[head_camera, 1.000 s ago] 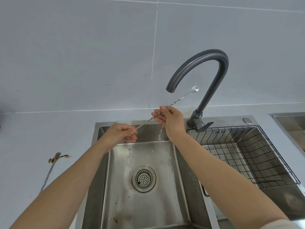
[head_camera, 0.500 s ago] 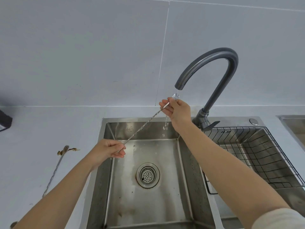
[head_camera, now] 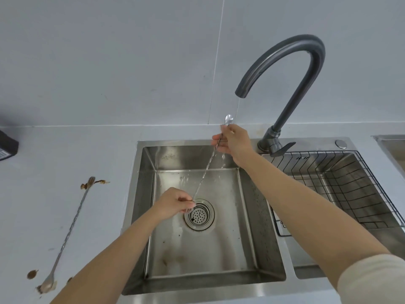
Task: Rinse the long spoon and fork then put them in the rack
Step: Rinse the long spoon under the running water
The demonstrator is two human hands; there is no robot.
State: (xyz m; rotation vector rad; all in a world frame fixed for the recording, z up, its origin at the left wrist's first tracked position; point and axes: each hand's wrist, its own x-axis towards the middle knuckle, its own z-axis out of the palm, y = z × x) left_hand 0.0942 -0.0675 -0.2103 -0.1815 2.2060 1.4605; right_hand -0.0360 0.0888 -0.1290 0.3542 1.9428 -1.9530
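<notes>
A long twisted-handle spoon (head_camera: 206, 170) slants over the sink (head_camera: 140, 194), bowl end up under the thin water stream from the faucet (head_camera: 306, 69). My right hand (head_camera: 234, 141) pinches it just below the bowl, and my left hand (head_camera: 175, 204) pinches its lower end above the drain (head_camera: 199, 215). A second long utensil (head_camera: 70, 229), fork tines at the far end and soiled with brown sauce, lies on the counter left of the sink. The black wire rack (head_camera: 341, 185) sits in the right basin.
Brown sauce smears mark the counter near both ends of the lying utensil. A dark box (head_camera: 7, 145) stands at the far left edge. Another steel basin (head_camera: 392, 145) shows at the far right. Brown residue lies on the sink floor.
My left hand has dropped lower into the sink toward the drain, tilting the spoon steeper. My right hand stays near the water stream, with the spoon's bowl now above it.
</notes>
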